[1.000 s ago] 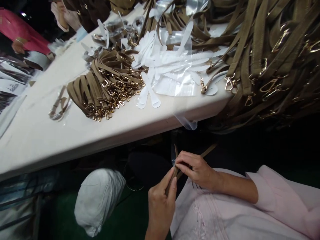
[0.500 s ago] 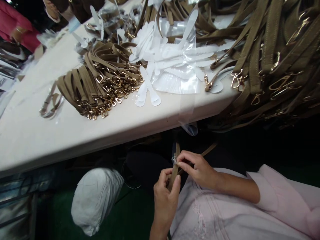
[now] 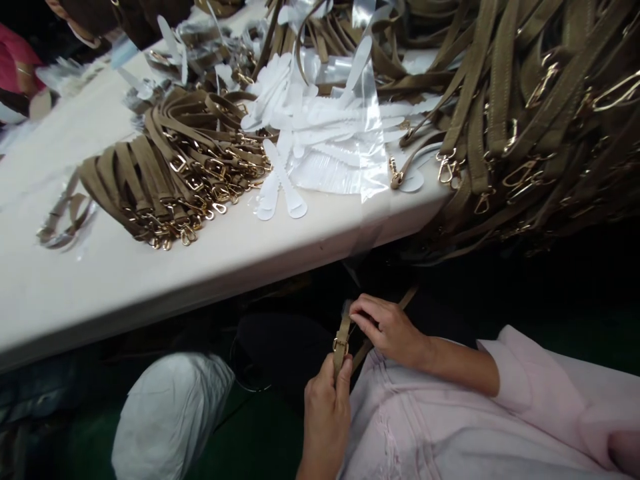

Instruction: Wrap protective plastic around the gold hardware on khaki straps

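Note:
Over my lap is a brown strap (image 3: 344, 328) with a gold buckle (image 3: 341, 345). My left hand (image 3: 326, 407) grips it just below the buckle, thumb pressed against the fingers. Farther up the same strap, my right hand (image 3: 387, 328) pinches it between thumb and fingertips. A loose length of strap (image 3: 409, 297) sticks out beyond my right hand. Something clear, perhaps plastic, shows at the strap's top end; I cannot make it out well. On the table lies a bundle of similar straps (image 3: 165, 133) with gold clasps.
The white table (image 3: 210, 267) crosses the view. White notched strips (image 3: 283, 183) and a clear plastic bag (image 3: 373, 133) lie on it. Many straps (image 3: 500, 107) hang over its right end. A white-covered rounded object (image 3: 167, 413) stands lower left. A person's pink sleeve (image 3: 15, 57) shows far left.
The buckle, earlier hidden by my left hand, now shows above it. My left hand sits lower on the strap. The table's things have shifted left in view.

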The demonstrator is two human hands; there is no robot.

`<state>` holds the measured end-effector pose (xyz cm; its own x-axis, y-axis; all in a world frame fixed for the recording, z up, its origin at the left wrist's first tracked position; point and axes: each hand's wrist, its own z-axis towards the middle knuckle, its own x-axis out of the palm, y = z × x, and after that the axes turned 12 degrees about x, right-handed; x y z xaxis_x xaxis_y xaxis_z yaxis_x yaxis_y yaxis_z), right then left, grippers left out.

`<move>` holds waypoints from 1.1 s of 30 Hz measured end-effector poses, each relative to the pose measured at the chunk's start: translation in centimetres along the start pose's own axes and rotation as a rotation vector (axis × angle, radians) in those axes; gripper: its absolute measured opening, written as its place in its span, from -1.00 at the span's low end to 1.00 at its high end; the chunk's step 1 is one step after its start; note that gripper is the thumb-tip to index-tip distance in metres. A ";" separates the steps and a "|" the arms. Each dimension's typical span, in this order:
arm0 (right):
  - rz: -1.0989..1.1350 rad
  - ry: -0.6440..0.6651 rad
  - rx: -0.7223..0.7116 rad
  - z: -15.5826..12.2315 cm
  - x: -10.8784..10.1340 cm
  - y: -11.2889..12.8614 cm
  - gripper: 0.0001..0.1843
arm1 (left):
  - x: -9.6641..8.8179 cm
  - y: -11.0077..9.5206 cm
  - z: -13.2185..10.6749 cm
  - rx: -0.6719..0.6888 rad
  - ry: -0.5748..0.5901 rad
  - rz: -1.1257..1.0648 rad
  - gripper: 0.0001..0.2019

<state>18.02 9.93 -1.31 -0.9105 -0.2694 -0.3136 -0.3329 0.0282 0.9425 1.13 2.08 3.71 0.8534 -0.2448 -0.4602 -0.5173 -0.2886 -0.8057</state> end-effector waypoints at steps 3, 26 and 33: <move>0.001 -0.033 0.013 0.3 -0.6 0.1 -0.86 | 0.0 -0.2 0.2 0.057 0.033 0.017 -0.66; -0.107 0.010 -0.366 -0.6 0.5 -0.2 -0.86 | 1.1 0.2 3.1 -0.058 -0.212 -0.614 -0.70; -0.150 -0.025 -0.346 -0.7 1.0 -0.2 -0.83 | 2.4 0.7 3.5 -0.002 -0.357 -0.702 -0.72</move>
<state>17.34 9.00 -1.73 -0.8649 -0.2226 -0.4499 -0.3644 -0.3379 0.8678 3.10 4.57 0.74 0.9495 0.3073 0.0640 0.1507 -0.2674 -0.9517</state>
